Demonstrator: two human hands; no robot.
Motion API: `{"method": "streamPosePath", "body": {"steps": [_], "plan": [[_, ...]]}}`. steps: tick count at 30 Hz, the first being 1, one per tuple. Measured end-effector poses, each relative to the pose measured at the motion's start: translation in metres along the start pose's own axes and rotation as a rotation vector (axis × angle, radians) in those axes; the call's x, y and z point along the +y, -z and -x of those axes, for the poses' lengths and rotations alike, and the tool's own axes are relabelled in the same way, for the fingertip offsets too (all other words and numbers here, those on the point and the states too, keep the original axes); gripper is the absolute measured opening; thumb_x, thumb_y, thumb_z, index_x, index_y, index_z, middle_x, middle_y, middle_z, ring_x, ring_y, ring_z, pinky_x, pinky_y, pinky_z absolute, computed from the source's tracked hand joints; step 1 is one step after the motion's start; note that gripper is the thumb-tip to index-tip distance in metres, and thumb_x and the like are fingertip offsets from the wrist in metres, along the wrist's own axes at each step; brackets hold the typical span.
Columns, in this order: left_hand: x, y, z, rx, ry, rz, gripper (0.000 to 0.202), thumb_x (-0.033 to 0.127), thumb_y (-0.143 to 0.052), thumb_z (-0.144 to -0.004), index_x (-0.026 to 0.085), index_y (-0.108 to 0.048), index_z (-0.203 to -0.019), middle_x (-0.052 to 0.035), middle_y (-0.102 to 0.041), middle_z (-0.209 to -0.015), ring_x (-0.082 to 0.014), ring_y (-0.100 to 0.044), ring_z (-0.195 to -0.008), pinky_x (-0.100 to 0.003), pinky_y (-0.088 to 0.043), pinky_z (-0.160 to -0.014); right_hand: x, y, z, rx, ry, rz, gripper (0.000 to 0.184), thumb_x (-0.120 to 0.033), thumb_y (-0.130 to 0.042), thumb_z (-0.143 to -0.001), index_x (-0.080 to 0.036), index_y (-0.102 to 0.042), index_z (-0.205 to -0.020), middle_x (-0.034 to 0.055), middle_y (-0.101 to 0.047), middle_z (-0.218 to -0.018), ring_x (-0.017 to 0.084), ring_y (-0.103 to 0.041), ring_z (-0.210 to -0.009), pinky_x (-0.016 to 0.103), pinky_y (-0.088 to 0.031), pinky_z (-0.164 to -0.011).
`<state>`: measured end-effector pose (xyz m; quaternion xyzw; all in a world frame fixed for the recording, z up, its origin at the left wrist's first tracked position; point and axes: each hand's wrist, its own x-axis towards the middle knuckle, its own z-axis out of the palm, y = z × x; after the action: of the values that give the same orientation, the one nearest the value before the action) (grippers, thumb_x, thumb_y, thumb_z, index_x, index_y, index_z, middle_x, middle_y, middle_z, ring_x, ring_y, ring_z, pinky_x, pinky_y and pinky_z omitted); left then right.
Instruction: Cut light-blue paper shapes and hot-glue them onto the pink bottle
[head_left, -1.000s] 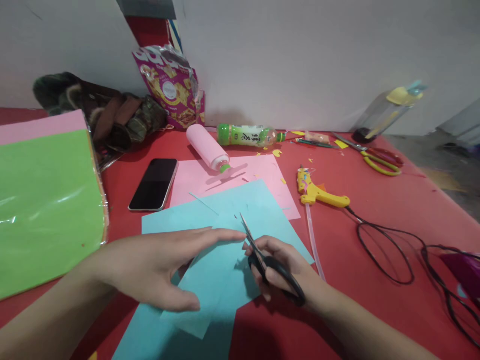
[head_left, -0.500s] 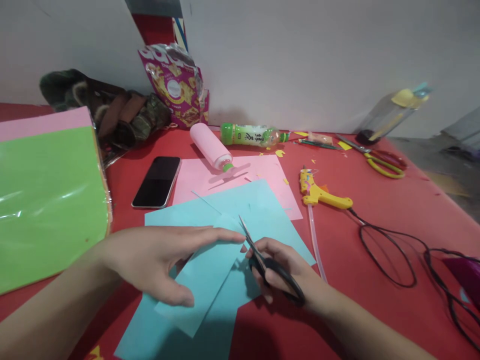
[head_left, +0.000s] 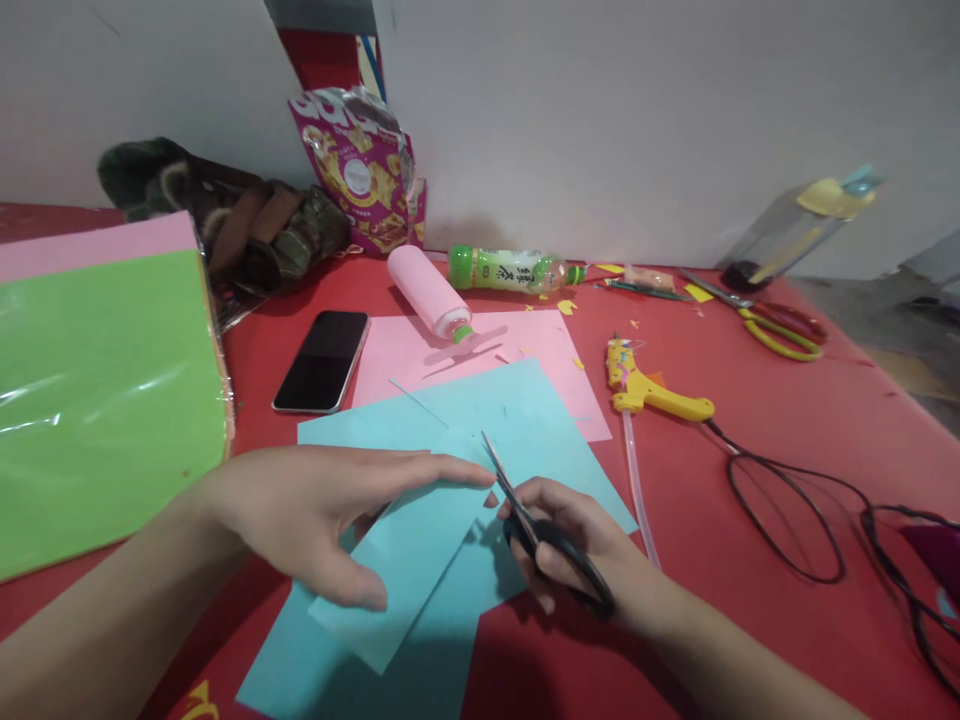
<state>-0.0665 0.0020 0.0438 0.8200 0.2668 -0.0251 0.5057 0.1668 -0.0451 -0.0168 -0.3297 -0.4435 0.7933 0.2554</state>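
Note:
My left hand [head_left: 322, 520] grips a narrow strip of light blue paper [head_left: 409, 560], its thumb on the near face and its index finger stretched along the upper edge. The other fingers are mostly hidden behind the strip. In my right hand [head_left: 574, 545] are black-handled scissors [head_left: 511, 493], fingers wrapped about the loops. Their blades point up and away, right by my left index fingertip and the strip's upper right corner. Beneath both hands lies a larger light blue sheet [head_left: 480, 410], partly over a pink sheet [head_left: 551, 345].
A phone [head_left: 322, 360], a pink-wrapped bottle [head_left: 427, 290] and a green-labelled bottle [head_left: 514, 270] lie beyond the paper. To the right are a yellow glue gun [head_left: 656, 390] with its black cord and yellow-handled scissors [head_left: 780, 335]. Packed green paper [head_left: 105, 400] lies left.
The view has shifted slightly, so things on the table appear a little farther right. Both hands keep their hold and have barely moved.

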Motion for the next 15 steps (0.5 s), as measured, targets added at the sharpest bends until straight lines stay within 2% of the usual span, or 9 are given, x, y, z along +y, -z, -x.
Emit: {"method": "streamPosePath", "body": {"steps": [2, 5, 10, 15], "plan": [[-0.0004, 0.0011, 0.0010, -0.001, -0.004, 0.001, 0.077, 0.025, -0.063, -0.064, 0.028, -0.027, -0.132, -0.0013, -0.052, -0.122, -0.0125, -0.060, -0.067, -0.015, -0.046, -0.053, -0.0003, 0.0001, -0.0001, -0.008, 0.000, 0.008, 0.046, -0.052, -0.061, -0.066, -0.016, -0.045, -0.090, -0.0067, -0.044, -0.061, 0.003, -0.044, -0.041, 0.018, -0.032, -0.038], [0.0005, 0.0038, 0.0019, -0.002, -0.015, 0.005, 0.073, 0.024, -0.063, -0.064, 0.027, -0.032, -0.130, -0.0012, -0.049, -0.126, -0.0179, -0.060, -0.086, -0.016, -0.048, -0.063, -0.0002, 0.0002, 0.0001, -0.019, 0.001, 0.017, 0.045, -0.051, -0.061, -0.066, -0.016, -0.045, -0.090, -0.0065, -0.045, -0.061, 0.003, -0.044, -0.040, 0.018, -0.032, -0.038], [0.0016, 0.0064, 0.0035, -0.062, 0.016, 0.019, 0.074, 0.024, -0.062, -0.065, 0.026, -0.029, -0.132, -0.0032, -0.048, -0.127, -0.0160, -0.062, -0.078, -0.016, -0.048, -0.060, 0.0002, -0.0002, 0.0012, -0.024, -0.026, 0.000, 0.046, -0.051, -0.063, -0.065, -0.016, -0.046, -0.091, -0.0057, -0.046, -0.063, 0.003, -0.044, -0.040, 0.017, -0.031, -0.039], [0.0000, -0.0005, 0.0057, 0.018, -0.075, 0.014, 0.068, 0.022, -0.060, -0.065, 0.023, -0.035, -0.129, 0.0013, -0.049, -0.125, -0.0182, -0.054, -0.100, -0.015, -0.044, -0.077, 0.0028, 0.0010, 0.0004, -0.044, -0.013, -0.026, 0.047, -0.050, -0.063, -0.065, -0.016, -0.046, -0.091, -0.0049, -0.048, -0.064, 0.004, -0.045, -0.043, 0.018, -0.033, -0.041]]}}
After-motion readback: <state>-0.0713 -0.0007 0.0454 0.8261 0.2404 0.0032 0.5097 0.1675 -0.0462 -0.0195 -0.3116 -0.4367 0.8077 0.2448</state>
